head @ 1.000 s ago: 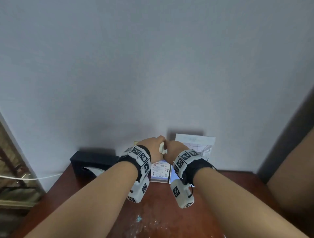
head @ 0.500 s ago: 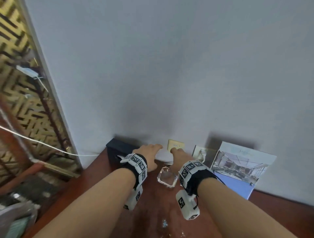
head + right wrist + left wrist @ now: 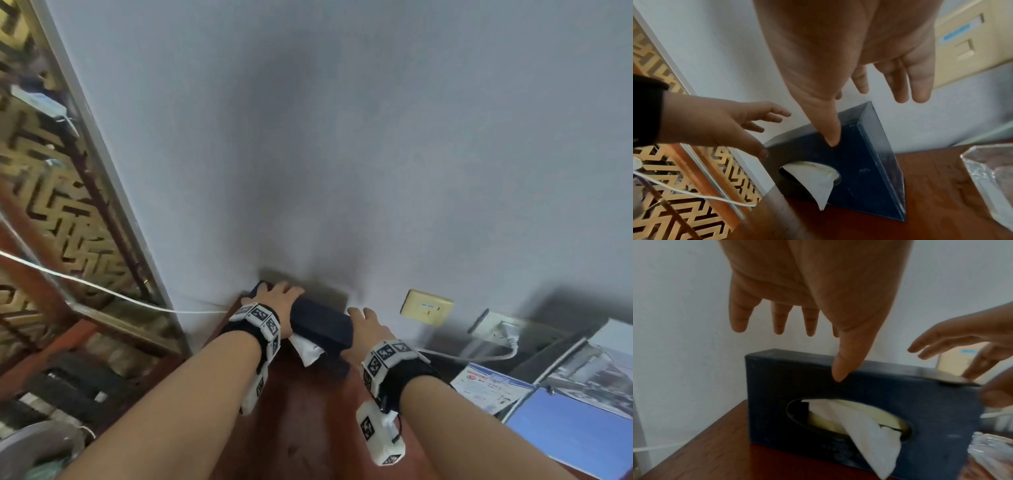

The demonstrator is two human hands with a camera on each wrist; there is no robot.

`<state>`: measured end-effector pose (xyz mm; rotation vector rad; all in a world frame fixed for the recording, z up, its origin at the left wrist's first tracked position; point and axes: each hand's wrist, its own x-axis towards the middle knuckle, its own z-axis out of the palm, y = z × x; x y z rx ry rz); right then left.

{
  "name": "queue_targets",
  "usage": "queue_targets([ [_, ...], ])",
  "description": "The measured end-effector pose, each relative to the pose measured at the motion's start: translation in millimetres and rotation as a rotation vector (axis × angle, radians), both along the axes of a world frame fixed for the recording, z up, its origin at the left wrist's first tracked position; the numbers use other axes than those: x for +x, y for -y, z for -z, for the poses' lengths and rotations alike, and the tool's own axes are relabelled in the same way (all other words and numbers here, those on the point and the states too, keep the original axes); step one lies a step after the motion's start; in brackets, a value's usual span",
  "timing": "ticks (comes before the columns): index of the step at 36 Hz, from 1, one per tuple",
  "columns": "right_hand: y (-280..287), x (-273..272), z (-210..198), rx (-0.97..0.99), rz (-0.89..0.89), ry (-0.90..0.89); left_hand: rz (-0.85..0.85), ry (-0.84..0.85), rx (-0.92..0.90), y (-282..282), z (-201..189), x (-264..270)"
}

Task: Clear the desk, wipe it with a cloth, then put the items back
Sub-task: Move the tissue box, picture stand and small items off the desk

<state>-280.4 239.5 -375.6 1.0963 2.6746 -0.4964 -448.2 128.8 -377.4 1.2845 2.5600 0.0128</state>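
A dark blue tissue box [image 3: 318, 325] stands on its long side against the wall at the back left corner of the reddish-brown desk [image 3: 308, 428]. A white tissue [image 3: 306, 349] hangs from its oval slot. My left hand [image 3: 277, 298] is over the box's left end with fingers straight and spread. Its thumb touches the upper front edge of the box [image 3: 777, 386]. My right hand [image 3: 363, 318] reaches over the right end, fingers straight, thumb tip on the front face of the box [image 3: 859, 162]. Neither hand holds anything.
A clear glass dish [image 3: 992, 178] sits on the desk just right of the box. A beige wall socket [image 3: 426, 306], a white plug with cable [image 3: 496, 329], a leaflet [image 3: 489, 387] and a blue folder [image 3: 575, 428] lie farther right. A gold lattice screen [image 3: 51, 205] flanks the desk's left edge.
The view has swung left. Both hands have moved from the middle of the desk's back edge to the tissue box in the left corner, and their fingers have spread over it.
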Motion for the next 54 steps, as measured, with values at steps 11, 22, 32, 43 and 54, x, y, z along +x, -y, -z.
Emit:
queue_targets([
  [11, -18, -17, 32, -0.128, 0.058, -0.027, -0.145, 0.073, -0.026, -11, 42, -44],
  [22, -6, -3, 5, -0.027, -0.004, -0.011, -0.131, 0.036, 0.031, 4, 16, -28],
  [32, 14, 63, -38, 0.001, -0.148, 0.025, -0.064, -0.013, 0.018, 22, -33, 40],
  [43, 44, 221, -70, 0.032, -0.084, -0.032, 0.054, 0.020, -0.063, 25, -76, 199],
  [54, 40, 395, -94, 0.111, 0.061, -0.047, 0.376, -0.060, -0.075, -36, -95, 396],
])
